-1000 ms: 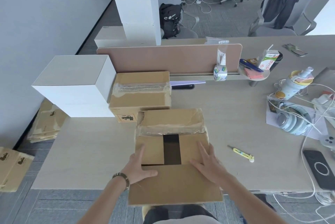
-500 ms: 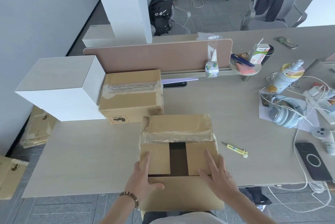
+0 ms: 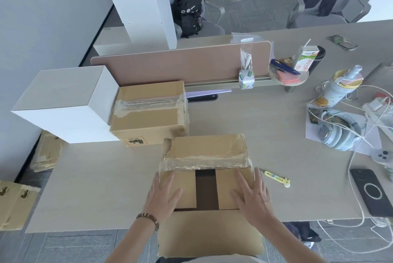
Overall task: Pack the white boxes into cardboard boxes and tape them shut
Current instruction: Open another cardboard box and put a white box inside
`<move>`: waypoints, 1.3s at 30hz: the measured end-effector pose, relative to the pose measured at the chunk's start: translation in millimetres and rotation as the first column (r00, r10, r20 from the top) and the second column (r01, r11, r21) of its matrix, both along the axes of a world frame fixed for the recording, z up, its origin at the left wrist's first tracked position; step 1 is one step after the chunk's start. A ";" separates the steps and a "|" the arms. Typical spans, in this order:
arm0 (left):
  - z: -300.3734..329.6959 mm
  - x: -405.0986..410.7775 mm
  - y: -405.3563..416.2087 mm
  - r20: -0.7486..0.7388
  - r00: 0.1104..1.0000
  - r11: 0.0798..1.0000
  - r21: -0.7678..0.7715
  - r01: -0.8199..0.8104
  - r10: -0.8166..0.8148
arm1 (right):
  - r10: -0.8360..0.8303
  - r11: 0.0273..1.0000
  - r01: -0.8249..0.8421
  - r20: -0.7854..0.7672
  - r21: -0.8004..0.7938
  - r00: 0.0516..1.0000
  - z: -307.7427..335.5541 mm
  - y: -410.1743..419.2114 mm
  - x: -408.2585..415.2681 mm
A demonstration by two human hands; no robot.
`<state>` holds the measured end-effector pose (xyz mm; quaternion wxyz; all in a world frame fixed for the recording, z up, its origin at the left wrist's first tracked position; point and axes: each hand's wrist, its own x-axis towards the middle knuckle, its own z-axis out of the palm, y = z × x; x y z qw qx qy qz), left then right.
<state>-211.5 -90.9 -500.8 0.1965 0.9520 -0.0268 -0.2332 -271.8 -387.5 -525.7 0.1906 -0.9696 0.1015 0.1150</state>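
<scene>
Left hand and right hand: both flat, fingers straight and spread, each pressing down one inner flap of the open carton at the near edge of the table, gripping nothing; a dark gap shows between the flaps. Carton: corrugated card, stiff but creased, old tape across the far flap, near flap hanging toward the person; likely light, best held by flat palms on its sides. Also present: taped carton, white boxes beside it, tape roll by the divider.
</scene>
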 end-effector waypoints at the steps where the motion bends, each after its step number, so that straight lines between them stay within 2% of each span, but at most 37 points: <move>1: -2.4 3.6 -1.8 0.016 1.000 1.000 0.014 0.016 -0.016 | 0.002 1.000 -0.002 0.006 -0.009 1.000 -1.6 0.2 3.1; 5: -14.4 13.4 2.4 0.086 0.994 0.997 0.034 0.062 -0.065 | -0.019 0.999 0.019 0.001 -0.029 1.000 -1.1 2.5 19.0; 9: -17.3 28.4 8.0 0.187 0.982 0.998 -0.047 0.036 -0.027 | -0.061 0.997 0.062 0.032 -0.044 0.998 4.9 3.0 47.4; 15: -2.0 101.5 -2.8 0.198 0.979 0.986 -0.167 -0.024 0.058 | -0.111 0.994 0.111 0.048 0.021 0.993 24.1 2.1 115.0; 20: 0.8 147.0 -21.9 0.163 0.983 0.980 -0.190 -0.053 0.085 | -0.192 0.979 0.192 -0.003 0.069 0.981 25.5 2.5 162.1; 24: -13.8 156.1 -30.4 0.149 0.982 0.984 -0.155 -0.092 0.115 | -0.224 0.972 0.228 -0.060 0.062 0.973 14.7 1.6 172.5; 30: -26.8 158.6 -30.6 0.220 0.960 0.975 -0.176 -0.138 0.176 | -0.205 0.976 0.203 -0.017 -0.081 0.979 11.4 4.3 173.6; 39: -28.1 166.4 -28.1 0.244 0.947 0.970 -0.175 -0.169 0.209 | -0.192 0.981 0.190 -0.072 -0.033 0.979 17.1 11.9 189.1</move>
